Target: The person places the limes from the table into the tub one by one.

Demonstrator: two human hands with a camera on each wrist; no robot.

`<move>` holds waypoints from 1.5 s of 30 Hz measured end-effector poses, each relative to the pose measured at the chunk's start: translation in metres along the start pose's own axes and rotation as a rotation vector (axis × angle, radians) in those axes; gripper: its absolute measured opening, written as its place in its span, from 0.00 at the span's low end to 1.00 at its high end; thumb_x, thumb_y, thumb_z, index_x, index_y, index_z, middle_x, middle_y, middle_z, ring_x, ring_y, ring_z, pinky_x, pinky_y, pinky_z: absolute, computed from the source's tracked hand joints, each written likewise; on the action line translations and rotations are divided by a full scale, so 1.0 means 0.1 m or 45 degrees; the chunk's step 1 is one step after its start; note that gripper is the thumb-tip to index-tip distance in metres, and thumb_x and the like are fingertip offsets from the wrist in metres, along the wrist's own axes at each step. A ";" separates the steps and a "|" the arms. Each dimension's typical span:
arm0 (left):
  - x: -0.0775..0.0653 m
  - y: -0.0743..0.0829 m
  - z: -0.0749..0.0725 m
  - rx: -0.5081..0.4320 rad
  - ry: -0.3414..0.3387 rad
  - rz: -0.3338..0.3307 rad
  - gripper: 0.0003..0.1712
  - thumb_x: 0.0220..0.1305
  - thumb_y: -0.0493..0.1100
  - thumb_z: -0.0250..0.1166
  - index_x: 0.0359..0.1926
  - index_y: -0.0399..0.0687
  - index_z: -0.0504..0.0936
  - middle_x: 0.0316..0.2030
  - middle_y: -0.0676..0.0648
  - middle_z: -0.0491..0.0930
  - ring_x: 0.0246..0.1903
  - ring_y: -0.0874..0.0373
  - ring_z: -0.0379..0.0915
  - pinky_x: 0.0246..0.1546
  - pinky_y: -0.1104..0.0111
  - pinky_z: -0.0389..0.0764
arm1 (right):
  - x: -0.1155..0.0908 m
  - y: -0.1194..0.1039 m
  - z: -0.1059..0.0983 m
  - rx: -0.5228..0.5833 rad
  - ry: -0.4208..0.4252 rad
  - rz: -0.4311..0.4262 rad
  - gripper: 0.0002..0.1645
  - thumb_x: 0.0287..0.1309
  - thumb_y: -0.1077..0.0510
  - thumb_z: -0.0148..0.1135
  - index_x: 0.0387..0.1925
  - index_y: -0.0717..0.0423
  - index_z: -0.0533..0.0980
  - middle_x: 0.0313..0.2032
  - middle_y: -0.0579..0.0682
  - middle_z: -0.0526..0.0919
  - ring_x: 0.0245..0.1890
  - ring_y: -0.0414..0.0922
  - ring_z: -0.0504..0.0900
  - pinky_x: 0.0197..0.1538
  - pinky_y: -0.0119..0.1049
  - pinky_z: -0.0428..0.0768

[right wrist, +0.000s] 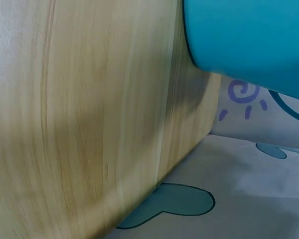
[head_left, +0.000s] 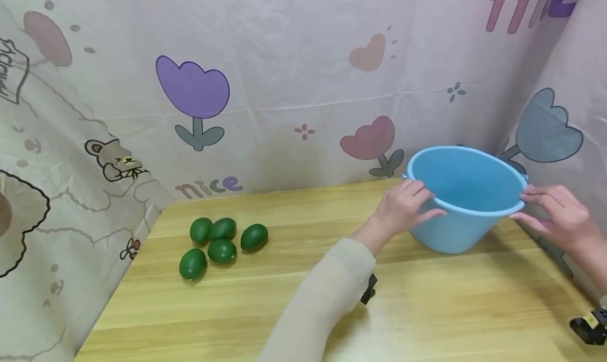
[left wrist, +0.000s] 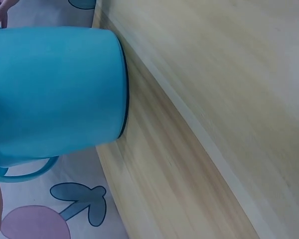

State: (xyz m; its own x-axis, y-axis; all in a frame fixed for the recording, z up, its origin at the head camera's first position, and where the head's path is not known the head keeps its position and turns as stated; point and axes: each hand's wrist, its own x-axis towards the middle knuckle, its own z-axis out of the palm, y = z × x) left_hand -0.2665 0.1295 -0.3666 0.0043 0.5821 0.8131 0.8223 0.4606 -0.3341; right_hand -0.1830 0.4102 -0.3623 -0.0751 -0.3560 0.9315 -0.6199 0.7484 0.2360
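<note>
A light blue plastic bucket [head_left: 455,230] stands upright at the back right of the wooden table, its mouth facing up. At the left side of its rim, my left hand [head_left: 403,206] grips with the fingers curled over the edge and the thumb along the front. My right hand [head_left: 559,217] pinches the rim on the opposite side between thumb and fingers. In the left wrist view the bucket's handle [left wrist: 32,175] hangs down behind the wall. Only bare blue inner wall shows through the mouth; the bottom inside is partly hidden.
Several dark green oval fruits [head_left: 222,251] lie grouped on the left part of the wooden table [head_left: 303,214]. A printed cloth [head_left: 284,77] with flowers and lettering hangs behind and along both sides, close behind the bucket.
</note>
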 end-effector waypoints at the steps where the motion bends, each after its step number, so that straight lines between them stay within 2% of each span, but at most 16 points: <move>1: 0.00 -0.01 0.00 -0.003 0.006 0.003 0.23 0.58 0.66 0.61 0.32 0.53 0.84 0.29 0.58 0.79 0.30 0.67 0.72 0.34 0.84 0.72 | 0.00 0.00 0.01 0.001 0.004 -0.001 0.42 0.60 0.34 0.51 0.21 0.74 0.72 0.23 0.69 0.76 0.22 0.60 0.68 0.61 0.20 0.63; 7: -0.03 -0.07 0.00 -0.049 0.024 0.006 0.21 0.59 0.63 0.61 0.32 0.53 0.83 0.31 0.58 0.79 0.34 0.66 0.74 0.39 0.84 0.73 | 0.01 0.00 0.03 0.016 0.014 0.012 0.43 0.58 0.32 0.53 0.20 0.72 0.73 0.22 0.67 0.77 0.23 0.59 0.70 0.60 0.20 0.65; 12: -0.06 -0.09 -0.02 -0.076 0.021 0.006 0.20 0.60 0.63 0.61 0.33 0.52 0.83 0.32 0.57 0.80 0.35 0.66 0.75 0.43 0.83 0.73 | 0.04 -0.01 -0.01 0.017 -0.081 -0.005 0.44 0.56 0.30 0.52 0.19 0.71 0.74 0.21 0.66 0.78 0.23 0.57 0.71 0.61 0.17 0.62; 15: -0.08 -0.10 -0.04 -0.078 0.033 0.013 0.20 0.59 0.63 0.61 0.33 0.53 0.83 0.33 0.57 0.81 0.36 0.66 0.76 0.44 0.83 0.73 | 0.07 -0.04 -0.03 0.009 -0.101 -0.019 0.45 0.55 0.28 0.51 0.18 0.70 0.74 0.20 0.64 0.78 0.22 0.55 0.70 0.60 0.15 0.60; 24: -0.13 -0.12 -0.09 -0.097 0.099 0.083 0.19 0.60 0.62 0.62 0.33 0.52 0.85 0.34 0.56 0.82 0.37 0.64 0.78 0.48 0.80 0.74 | 0.15 -0.23 0.03 0.045 0.059 0.004 0.43 0.52 0.29 0.57 0.15 0.68 0.74 0.17 0.63 0.77 0.21 0.54 0.71 0.57 0.16 0.66; 31: -0.18 -0.15 -0.11 -0.109 0.121 0.090 0.19 0.61 0.61 0.61 0.32 0.52 0.85 0.33 0.56 0.83 0.37 0.65 0.78 0.48 0.80 0.74 | 0.17 -0.30 0.08 0.046 0.133 0.041 0.42 0.50 0.30 0.59 0.15 0.69 0.75 0.18 0.64 0.77 0.29 0.43 0.78 0.56 0.17 0.68; 35: -0.21 -0.17 -0.14 -0.103 0.138 0.115 0.19 0.62 0.60 0.60 0.31 0.52 0.86 0.32 0.56 0.83 0.36 0.65 0.78 0.47 0.80 0.74 | 0.18 -0.34 0.11 0.044 0.179 0.055 0.43 0.49 0.29 0.60 0.16 0.69 0.75 0.18 0.63 0.77 0.27 0.44 0.77 0.55 0.17 0.68; 41: -0.25 -0.20 -0.19 -0.090 0.164 0.145 0.19 0.62 0.60 0.60 0.30 0.53 0.86 0.31 0.56 0.83 0.35 0.65 0.78 0.46 0.79 0.75 | 0.22 -0.37 0.14 0.084 0.190 0.021 0.42 0.48 0.29 0.61 0.14 0.69 0.74 0.17 0.64 0.76 0.23 0.47 0.76 0.56 0.19 0.70; 45: -0.27 -0.22 -0.21 -0.088 0.198 0.163 0.18 0.62 0.60 0.61 0.29 0.53 0.86 0.30 0.56 0.83 0.34 0.65 0.78 0.46 0.79 0.76 | 0.22 -0.36 0.15 0.110 0.159 -0.014 0.41 0.48 0.29 0.60 0.13 0.67 0.75 0.16 0.63 0.77 0.21 0.49 0.73 0.56 0.18 0.68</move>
State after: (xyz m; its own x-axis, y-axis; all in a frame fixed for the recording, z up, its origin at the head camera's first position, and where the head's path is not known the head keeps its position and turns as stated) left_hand -0.2723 0.0898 -0.3709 0.1943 0.5199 0.8318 0.8465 0.3397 -0.4100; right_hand -0.1742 0.3668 -0.3543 0.0261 -0.2876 0.9574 -0.6856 0.6918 0.2265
